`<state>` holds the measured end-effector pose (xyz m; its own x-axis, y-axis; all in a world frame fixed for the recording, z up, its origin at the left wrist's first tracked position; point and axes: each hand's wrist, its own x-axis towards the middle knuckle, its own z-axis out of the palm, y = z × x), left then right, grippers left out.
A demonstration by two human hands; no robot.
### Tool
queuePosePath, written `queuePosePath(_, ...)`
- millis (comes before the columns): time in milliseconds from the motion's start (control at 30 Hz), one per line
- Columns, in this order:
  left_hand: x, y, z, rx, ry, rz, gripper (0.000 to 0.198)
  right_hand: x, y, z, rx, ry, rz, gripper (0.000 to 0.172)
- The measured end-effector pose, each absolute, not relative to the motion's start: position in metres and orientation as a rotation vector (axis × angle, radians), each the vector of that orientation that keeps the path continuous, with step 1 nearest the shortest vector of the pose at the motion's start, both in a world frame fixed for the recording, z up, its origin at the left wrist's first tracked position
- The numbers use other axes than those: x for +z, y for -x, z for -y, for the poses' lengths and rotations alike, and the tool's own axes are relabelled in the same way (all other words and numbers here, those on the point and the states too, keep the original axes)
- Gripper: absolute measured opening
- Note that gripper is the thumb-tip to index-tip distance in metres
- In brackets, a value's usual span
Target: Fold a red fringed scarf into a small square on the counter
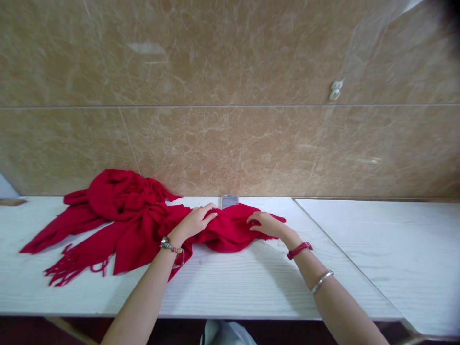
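Observation:
A red fringed scarf (125,215) lies bunched across the left and middle of a white wood-grain table (230,282). My left hand (196,221) rests on top of the scarf's middle, fingers curled into the cloth. My right hand (266,223) lies on the scarf's right end, fingers bent and pressing the fabric. A beaded bracelet sits on my left wrist. A red band and a silver bangle are on my right arm. A phone (230,201) lies just behind the scarf, against the wall, partly covered by it.
A brown marble-tile wall (230,96) rises directly behind the table. A small white hook (335,90) is fixed on it at upper right. A second white tabletop (395,249) adjoins on the right. The scarf's tassels (68,266) spread toward the front left.

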<state>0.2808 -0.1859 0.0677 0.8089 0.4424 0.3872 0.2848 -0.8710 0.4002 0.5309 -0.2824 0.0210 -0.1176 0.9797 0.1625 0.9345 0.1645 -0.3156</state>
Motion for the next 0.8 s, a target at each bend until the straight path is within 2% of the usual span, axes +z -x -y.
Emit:
queuePosePath(33, 0.066, -0.28, 0.184, 0.675, -2.684, -0.577, 0.021, 0.021, -0.532, 0.283, 0.172, 1.849, 2.12, 0.025)
queuePosePath(133, 0.063, -0.278, 0.178, 0.581, -2.734, -0.627, 0.021, 0.019, -0.537, 0.282, 0.08, 1.887, 2.087, 0.041)
queuePosePath(200, 0.061, -0.278, 0.175, 0.543, -2.754, -0.635, 0.02, 0.016, -0.54, 0.28, 0.076, 1.905, 2.104, 0.045)
queuePosePath(333, 0.056, -0.278, 0.169, 0.64, -2.745, -0.66, 0.02, 0.012, -0.543, 0.278, 0.115, 1.966, 2.077, 0.028)
queuePosePath(400, 0.054, -0.278, 0.167, 0.623, -2.733, -0.645, 0.027, 0.011, -0.544, 0.278, 0.085, 1.971, 2.052, 0.029)
queuePosePath(533, 0.048, -0.277, 0.165, 0.287, -2.748, -0.656, 0.043, 0.01, -0.546, 0.277, 0.041, 1.976, 2.033, 0.037)
queuePosePath(667, 0.044, -0.275, 0.161, 0.115, -2.797, -0.995, 0.043, 0.011, -0.548, 0.275, 0.037, 2.009, 1.985, 0.021)
queuePosePath(800, 0.045, -0.269, 0.156, -0.073, -2.708, -1.45, 0.058, 0.013, -0.55, 0.273, 0.011, 2.031, 1.913, 0.017)
